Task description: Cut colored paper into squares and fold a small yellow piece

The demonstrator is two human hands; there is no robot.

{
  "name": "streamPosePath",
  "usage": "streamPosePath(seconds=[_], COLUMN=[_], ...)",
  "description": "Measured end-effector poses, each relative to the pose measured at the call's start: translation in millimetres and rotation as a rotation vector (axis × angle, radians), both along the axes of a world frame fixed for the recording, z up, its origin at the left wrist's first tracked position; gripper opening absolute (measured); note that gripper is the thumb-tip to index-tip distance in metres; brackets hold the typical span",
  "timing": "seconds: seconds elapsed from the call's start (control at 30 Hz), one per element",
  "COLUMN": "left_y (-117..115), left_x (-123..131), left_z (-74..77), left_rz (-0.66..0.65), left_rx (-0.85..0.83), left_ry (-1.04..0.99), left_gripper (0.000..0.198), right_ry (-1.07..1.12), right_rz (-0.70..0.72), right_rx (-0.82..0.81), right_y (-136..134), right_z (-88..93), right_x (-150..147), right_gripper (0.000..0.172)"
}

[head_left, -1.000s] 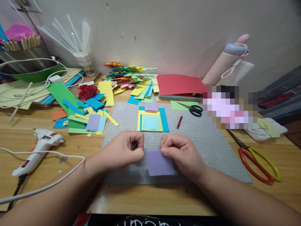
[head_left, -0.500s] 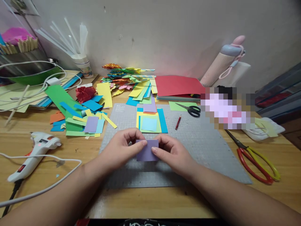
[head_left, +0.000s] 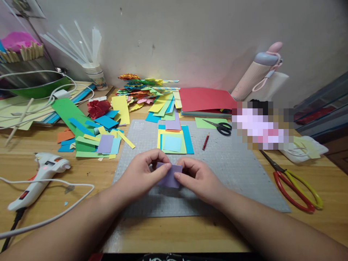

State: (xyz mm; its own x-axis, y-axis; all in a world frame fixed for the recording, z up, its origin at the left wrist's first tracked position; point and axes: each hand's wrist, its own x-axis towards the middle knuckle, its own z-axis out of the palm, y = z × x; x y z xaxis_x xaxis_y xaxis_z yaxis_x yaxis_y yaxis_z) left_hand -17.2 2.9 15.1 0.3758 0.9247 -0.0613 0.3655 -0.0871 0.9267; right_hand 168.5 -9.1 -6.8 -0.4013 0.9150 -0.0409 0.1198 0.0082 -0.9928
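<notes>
With both thumbs on top, your left hand (head_left: 140, 173) and right hand (head_left: 199, 177) pinch the purple paper square (head_left: 170, 175) from either side. It sits just above the grey cutting mat (head_left: 239, 170), slightly bent, probably for a fold.

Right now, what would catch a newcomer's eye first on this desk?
The left hand and right hand pinch a small purple paper square over the grey cutting mat. Behind lies a bright heap of coloured paper strips; a white glue gun lies left, red-and-yellow-handled scissors right.
</notes>
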Motion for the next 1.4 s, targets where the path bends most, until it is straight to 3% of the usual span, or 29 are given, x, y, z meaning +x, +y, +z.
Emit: streamPosePath(seconds=[0.13,0.3,0.57,0.7,0.83,1.03,1.17,1.27,1.4], left_y=[0,0,-5,-8,-4,6,7,7,5], left_x=[1,1,2,3,-6,-15,-10,-5,-1], left_z=[0.6,1.2,-3.2,-2.3,7.0,15.1,6.2,1.3,-0.4], left_rz=[-0.052,-0.029,-0.192,-0.178,-0.082,0.153,0.167,0.146,0.060], left_rx=[-0.006,0.011,0.121,0.136,0.114,0.025,-0.134,-0.191,-0.235], left_ry=[0.063,0.084,0.160,0.104,0.016,-0.143,-0.252,-0.293,-0.286], left_gripper=[0.015,0.018,0.016,0.017,0.019,0.022,0.024,0.023,0.022], right_ry=[-0.074,-0.156,-0.309,-0.301,-0.265,-0.151,0.111,0.163,0.145], right_rz=[-0.042,-0.100,-0.044,-0.050,-0.110,-0.300,-0.127,-0.037,-0.087], right_rx=[0.164,0.293,0.506,0.584,0.516,0.269,0.063,-0.036,-0.095], right_y=[-4,-4,-6,-5,1,11,10,7,6], right_z=[0.3,2.5,1.3,3.1,8.9,10.0,3.6,1.5,3.5], right_x=[1,4,0,0,6,15,10,5,4], right_gripper=[0.003,0.009,0.011,0.013,0.013,0.012,0.009,0.015,0.021])
